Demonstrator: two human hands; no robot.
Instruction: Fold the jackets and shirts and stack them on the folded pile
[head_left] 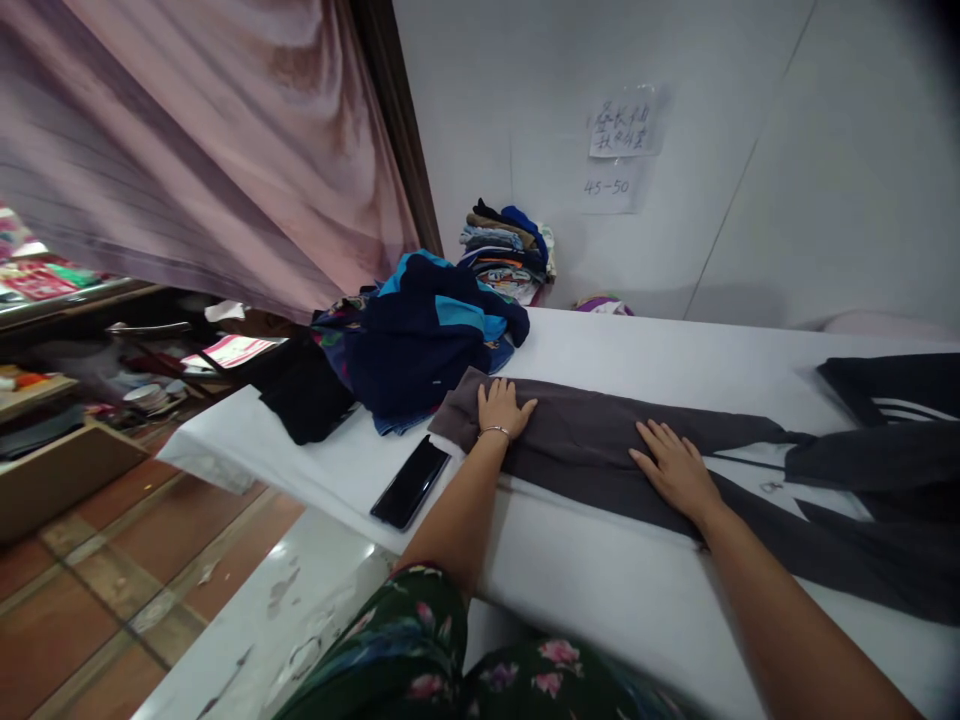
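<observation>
A long dark grey garment (585, 430) lies stretched across the white table; from these folds I cannot tell its exact kind. Pale areas with a small dark mark show between its strips at the right. My left hand (502, 408), with a bracelet at the wrist, rests flat on its left end, fingers spread. Further right, my right hand (679, 472) also lies flat on the cloth, with its fingers extended. Just left of the garment is a black phone (411, 482), close to my left forearm.
A loose heap of navy and blue clothes (420, 335) sits behind the phone, beside a black cloth (307, 395). Folded clothes (506, 250) are stacked by the wall. A dark striped garment (892, 390) lies at right. A pink curtain (285, 150) hangs at left.
</observation>
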